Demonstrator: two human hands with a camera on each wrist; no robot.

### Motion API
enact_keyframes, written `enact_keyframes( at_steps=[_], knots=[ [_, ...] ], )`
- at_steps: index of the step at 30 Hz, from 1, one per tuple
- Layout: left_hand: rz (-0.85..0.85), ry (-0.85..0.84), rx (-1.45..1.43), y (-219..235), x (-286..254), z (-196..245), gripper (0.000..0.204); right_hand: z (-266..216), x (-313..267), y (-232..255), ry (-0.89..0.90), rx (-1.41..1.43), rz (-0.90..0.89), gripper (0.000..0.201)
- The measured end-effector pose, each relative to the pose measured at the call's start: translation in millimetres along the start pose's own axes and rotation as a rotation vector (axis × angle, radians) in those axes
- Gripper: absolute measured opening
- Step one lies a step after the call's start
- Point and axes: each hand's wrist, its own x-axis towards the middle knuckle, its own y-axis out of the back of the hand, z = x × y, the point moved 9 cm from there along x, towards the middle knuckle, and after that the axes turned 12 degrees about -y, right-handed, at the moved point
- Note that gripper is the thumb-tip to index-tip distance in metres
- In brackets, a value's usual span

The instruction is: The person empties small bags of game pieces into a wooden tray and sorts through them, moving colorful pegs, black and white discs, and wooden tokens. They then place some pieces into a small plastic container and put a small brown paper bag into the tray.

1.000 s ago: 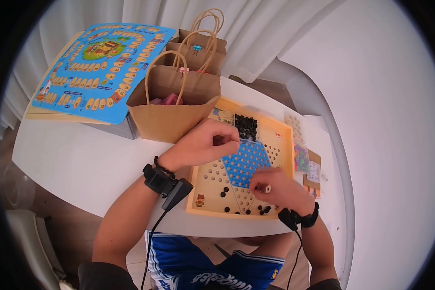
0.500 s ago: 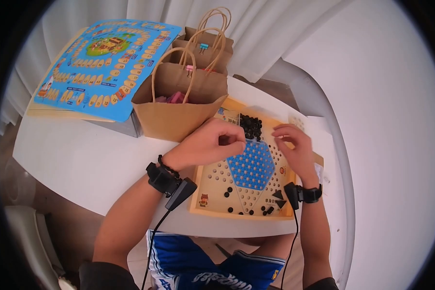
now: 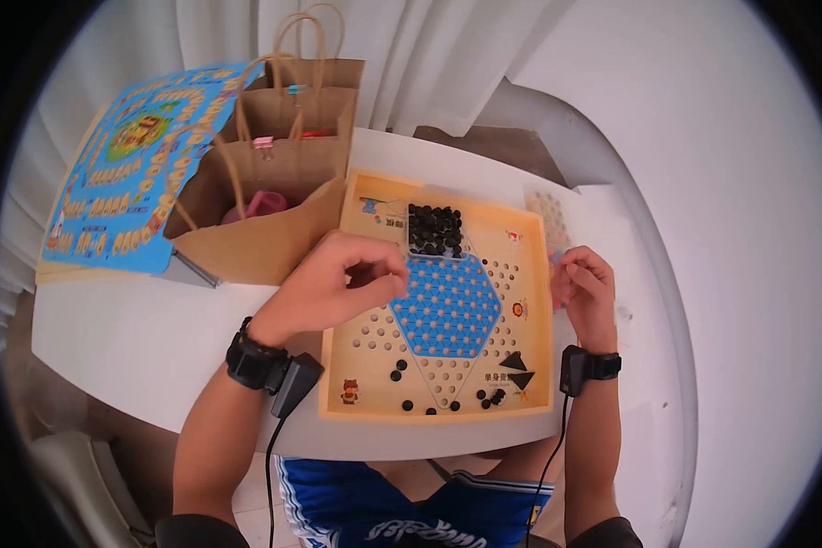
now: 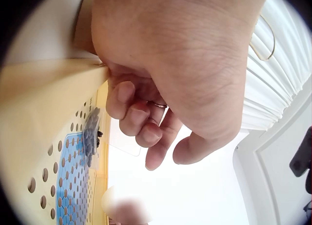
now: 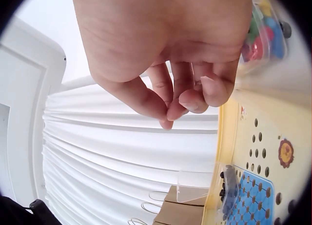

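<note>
My left hand (image 3: 342, 283) hovers over the left side of a wooden game tray (image 3: 333, 365), fingers loosely curled, nothing seen in it. In the left wrist view its thumb stands apart from the fingertips. The right hand (image 3: 586, 283) is just beyond the tray's right rim. Its thumb and fingertips meet in the right wrist view, and no piece shows between them. A clear box of black pieces (image 3: 436, 230) stands at the tray's back, its transparent lid (image 5: 192, 186) raised. Before it lies the blue hexagon (image 3: 447, 306) with holes. Several loose black pieces (image 3: 401, 364) and two black triangles (image 3: 513, 362) lie toward the front.
Brown paper bags (image 3: 265, 233) stand left of the tray, behind my left hand. A blue board-game sheet (image 3: 137, 164) lies further left on the white table (image 3: 219, 338). A clear container with colourful pieces (image 5: 258, 42) sits beside the tray's right side.
My right hand has swung from over the tray's front right, up and outward past the right rim. The left hand keeps its curl over the tray. The head view has shifted.
</note>
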Motion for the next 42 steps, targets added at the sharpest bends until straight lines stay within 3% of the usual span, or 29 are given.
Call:
enact_keyframes(
  at_steps=[5,14,20,23,30,42],
  knots=[
    [-0.036,-0.044,0.018,0,3,4,0.004,2,2,1,0.067,0.149,-0.087,0.011],
    [-0.222,0.126,0.224,-23,9,8,0.009,11,3,3,0.048,0.096,-0.08,0.01],
    [-0.522,0.196,0.482,-77,4,27,0.023,9,-1,1,0.052,0.076,-0.079,0.01],
    [-0.794,0.158,0.732,-102,-9,27,0.034,9,-1,2,0.062,0.068,-0.107,0.009],
    [-0.852,0.026,0.884,-117,-14,28,0.022,7,-1,0,0.087,0.072,-0.14,0.01],
    [-0.854,0.17,0.905,-113,-5,21,0.01,4,-3,0,0.116,0.11,-0.185,0.01]
  ],
)
